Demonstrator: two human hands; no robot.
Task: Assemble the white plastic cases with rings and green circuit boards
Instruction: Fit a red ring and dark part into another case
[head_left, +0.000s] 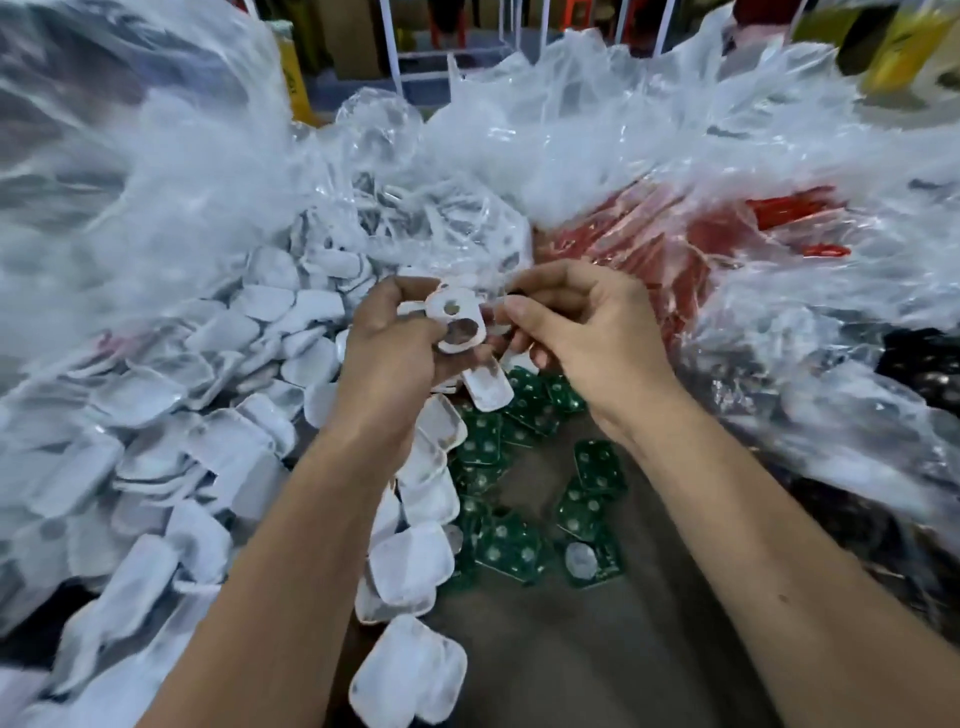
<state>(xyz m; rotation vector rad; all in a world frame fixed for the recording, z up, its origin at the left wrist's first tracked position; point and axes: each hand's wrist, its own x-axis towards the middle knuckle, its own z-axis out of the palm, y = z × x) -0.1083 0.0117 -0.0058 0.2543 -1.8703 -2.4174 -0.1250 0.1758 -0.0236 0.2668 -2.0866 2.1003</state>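
Both hands (395, 332) (582, 332) pinch a white case (457, 319); bags (208, 218) hold more.

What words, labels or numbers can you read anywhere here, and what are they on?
None can be read.
Green circuit boards: pale round marks only, no legible print.
Yellow sign at the back: any print is too blurred.
White case in the hands: no writing visible.

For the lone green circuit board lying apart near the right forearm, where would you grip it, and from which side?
Probably pinch the green circuit board across two opposite edges from above. It lies flat on the brown surface with bare space on its near-left side, so a fingertip should be able to get under that edge.
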